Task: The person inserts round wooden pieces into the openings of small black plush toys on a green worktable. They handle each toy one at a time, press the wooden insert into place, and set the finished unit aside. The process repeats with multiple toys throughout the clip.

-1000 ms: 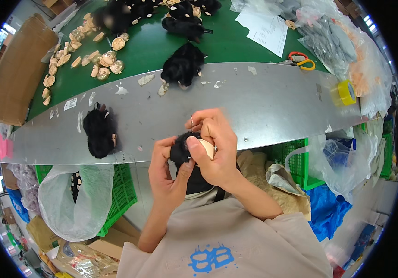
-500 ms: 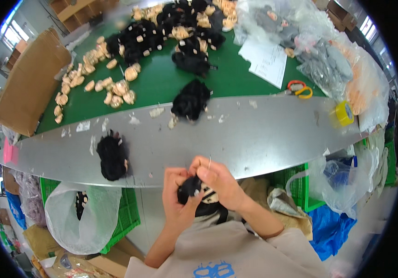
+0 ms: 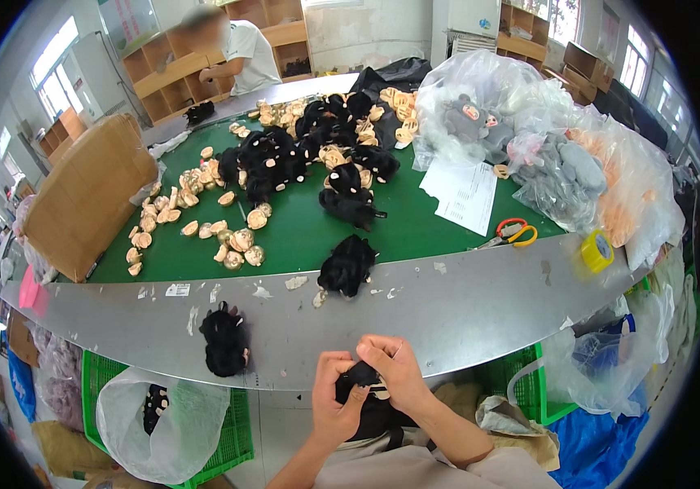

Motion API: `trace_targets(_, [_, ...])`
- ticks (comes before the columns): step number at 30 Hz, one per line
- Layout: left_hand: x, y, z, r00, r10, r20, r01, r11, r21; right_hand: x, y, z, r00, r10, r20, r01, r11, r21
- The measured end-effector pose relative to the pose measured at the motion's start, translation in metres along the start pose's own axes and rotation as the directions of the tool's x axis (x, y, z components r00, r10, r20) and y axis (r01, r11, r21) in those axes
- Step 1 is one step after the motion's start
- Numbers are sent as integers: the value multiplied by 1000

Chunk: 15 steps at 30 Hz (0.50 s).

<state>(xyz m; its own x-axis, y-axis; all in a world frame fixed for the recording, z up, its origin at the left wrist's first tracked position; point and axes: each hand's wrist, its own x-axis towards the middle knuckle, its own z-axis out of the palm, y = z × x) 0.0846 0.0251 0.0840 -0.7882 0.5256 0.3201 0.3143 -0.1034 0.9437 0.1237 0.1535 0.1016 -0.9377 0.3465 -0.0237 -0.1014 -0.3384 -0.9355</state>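
Close to my body, just off the table's near edge, my left hand (image 3: 335,401) is closed round a small black plush piece (image 3: 361,376), its thumb pressing the near side. My right hand (image 3: 399,373) is closed against the other side of the same piece, thumb and forefinger pinched together at the top. A beige part (image 3: 380,391) shows between the hands. Whether the right fingertips also hold something thin cannot be made out. Two black plush pieces lie on the grey metal strip beyond, one to the left (image 3: 225,341) and one ahead (image 3: 347,266).
Black plush pieces (image 3: 272,159) and beige-gold shells (image 3: 240,240) cover parts of the green tabletop (image 3: 301,244). Scissors (image 3: 517,232), paper (image 3: 460,196), yellow tape (image 3: 597,251) and bagged grey plush (image 3: 561,175) lie right. A cardboard box (image 3: 89,196) stands left; a co-worker (image 3: 244,61) is behind.
The view has tilted up, so the far shelves and a co-worker now show. Both hands stay together on the black plush piece. A thin line above my right fingers no longer shows.
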Motion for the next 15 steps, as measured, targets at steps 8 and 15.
trace_targets(8, [3,-7,7,966,257,-20,-255,965,59,-6,-12,15,928,-325,-183,290,937,-196])
trace_targets(15, [3,-10,4,953,298,-54,-286,944,164,1,-9,27,822,-464,-331,392,882,-262])
